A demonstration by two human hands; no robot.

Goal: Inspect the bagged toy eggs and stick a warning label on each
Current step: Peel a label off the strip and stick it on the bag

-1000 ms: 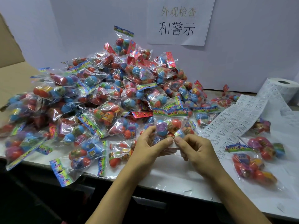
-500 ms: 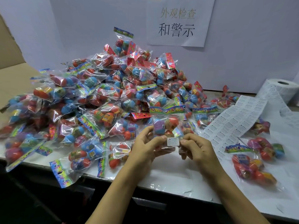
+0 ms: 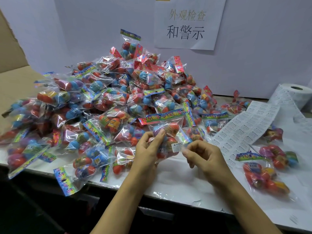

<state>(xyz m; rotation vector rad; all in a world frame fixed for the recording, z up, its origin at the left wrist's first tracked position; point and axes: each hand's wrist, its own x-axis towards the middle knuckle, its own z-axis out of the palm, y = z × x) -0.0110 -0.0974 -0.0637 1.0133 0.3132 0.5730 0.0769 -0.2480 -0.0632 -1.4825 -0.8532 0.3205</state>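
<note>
Holding up, at centre frame, a small clear crinkly plastic bag of coloured toy eggs (image 3: 166, 137) with a rainbow-printed card header, just above the near edge of the white table (image 3: 177, 179). Left hand (image 3: 148, 151) wrapped round the bag's left side, thumb and fingers curled onto the film and pinching it. Right hand (image 3: 202, 154) just right of the bag, fingers loosely curled, fingertips at the edge of a small white rectangular warning label (image 3: 176, 147) already lying on the bag's lower right face; whether those fingertips pinch the label or film, or merely touch, cannot be told.

Filling the left and middle of the frame, a large heap of identical bagged eggs (image 3: 109, 102). At lower right, two more bags (image 3: 265, 176) lying apart from the heap. At right, a white sheet of printed labels (image 3: 249, 125) trailing from a roll (image 3: 293, 95) in the upper right. On the wall at top, a white paper sign with Chinese characters (image 3: 187, 24).

Likely light to lift, judging by the one-handed hold. Film probably slick, soft and noisy, shifting over hard round eggs beneath; best gripped at the stiff card header or by cupping the eggs from the side. Label most likely to stick well where film is pulled taut over an egg, pressed flat to avoid wrinkles.
</note>
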